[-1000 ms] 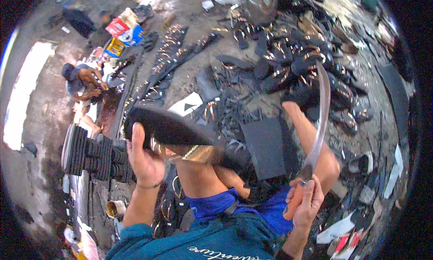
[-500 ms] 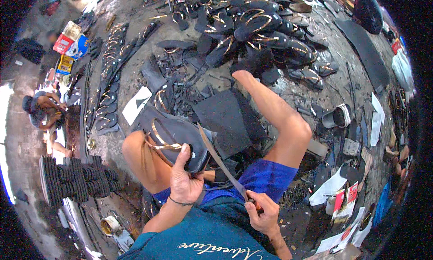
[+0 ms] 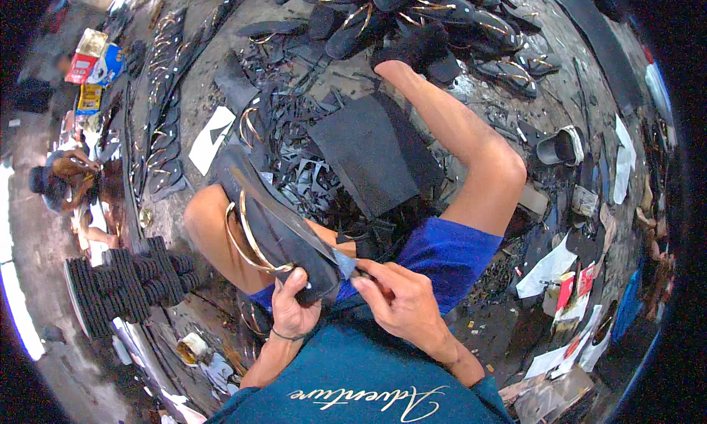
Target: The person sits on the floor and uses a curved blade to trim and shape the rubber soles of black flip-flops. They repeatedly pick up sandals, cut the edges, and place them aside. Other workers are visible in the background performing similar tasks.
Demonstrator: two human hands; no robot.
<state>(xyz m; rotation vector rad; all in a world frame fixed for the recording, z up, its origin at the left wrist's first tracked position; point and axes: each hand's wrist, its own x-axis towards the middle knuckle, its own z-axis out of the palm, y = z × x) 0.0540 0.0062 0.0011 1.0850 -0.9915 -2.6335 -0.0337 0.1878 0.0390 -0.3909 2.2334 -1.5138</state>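
Observation:
My left hand grips the heel end of a black sandal with gold straps, thumb on top near the strap's end. The sandal slants away to the upper left, above my bent left leg. My right hand is closed at the sandal's right edge, around the handle end of a long knife. The knife's blade appears to lie along the side of the sole, grey-blue close to my fingers. Its handle is hidden in my grip.
Dark sheets and black offcuts cover the floor between my legs. A heap of sandals lies beyond my right foot. Stacked black soles stand at left, with a row of sandals beyond. Another person sits far left.
My right hand has moved up and left to the sandal, bringing the knife from beside it to the sole's edge. The sandal has turned slightly, and the view has shifted.

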